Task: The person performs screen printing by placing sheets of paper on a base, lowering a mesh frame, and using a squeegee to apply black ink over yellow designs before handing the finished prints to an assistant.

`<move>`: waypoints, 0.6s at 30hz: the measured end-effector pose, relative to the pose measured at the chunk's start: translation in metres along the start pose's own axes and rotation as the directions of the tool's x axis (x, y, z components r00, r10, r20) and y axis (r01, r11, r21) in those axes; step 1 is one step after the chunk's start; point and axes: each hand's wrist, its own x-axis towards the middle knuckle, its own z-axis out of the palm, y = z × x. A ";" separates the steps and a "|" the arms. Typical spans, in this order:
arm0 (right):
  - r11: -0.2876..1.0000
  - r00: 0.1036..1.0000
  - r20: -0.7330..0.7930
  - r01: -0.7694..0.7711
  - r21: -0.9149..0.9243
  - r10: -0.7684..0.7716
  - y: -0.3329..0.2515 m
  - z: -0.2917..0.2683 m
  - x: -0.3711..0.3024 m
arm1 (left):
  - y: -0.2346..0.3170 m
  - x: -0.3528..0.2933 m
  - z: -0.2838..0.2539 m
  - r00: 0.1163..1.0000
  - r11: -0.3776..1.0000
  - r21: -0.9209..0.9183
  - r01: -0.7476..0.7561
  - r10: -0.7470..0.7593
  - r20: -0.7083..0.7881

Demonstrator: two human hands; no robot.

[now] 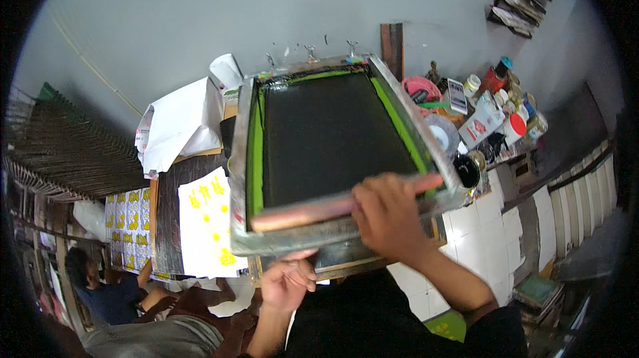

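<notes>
My right hand (386,218) is closed over the squeegee (306,211), a long wooden-handled bar lying across the near end of a screen printing frame (266,243). Black ink (326,132) covers the mesh inside the frame, with green strips along its sides. Just below the frame's near edge is my left hand (289,281), palm turned up. One of its fingers stretches toward the edge while the others curl loosely; I cannot tell whether it bears on the frame. A white sheet with yellow prints (206,225) lies left of the frame, partly overlapped by it.
A white paper stack (183,122) stands at the far left. Bottles, jars and tubs (506,112) crowd the right side, near a dark ink pot (466,172). Another person (110,291) sits at the lower left near yellow-printed sheets (128,228). A grey wall rises behind.
</notes>
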 end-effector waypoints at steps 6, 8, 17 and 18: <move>0.995 0.990 -0.143 -0.008 -0.100 -0.006 0.028 -0.061 0.142 | 0.052 0.063 0.056 0.945 0.718 0.615 -0.325 0.276 0.178; 0.998 0.982 -0.188 -0.013 -0.053 0.003 0.040 -0.072 0.179 | 0.059 0.095 0.041 0.909 0.306 0.927 -0.219 0.409 0.080; 0.961 0.961 0.041 -0.274 0.033 0.272 0.049 -0.120 0.283 | 0.046 0.122 -0.050 0.868 -0.533 0.751 0.389 0.486 -0.104; 0.921 0.923 0.002 -0.385 0.059 0.385 0.046 -0.119 0.296 | 0.050 0.119 -0.052 0.853 -0.498 0.738 0.455 0.481 -0.201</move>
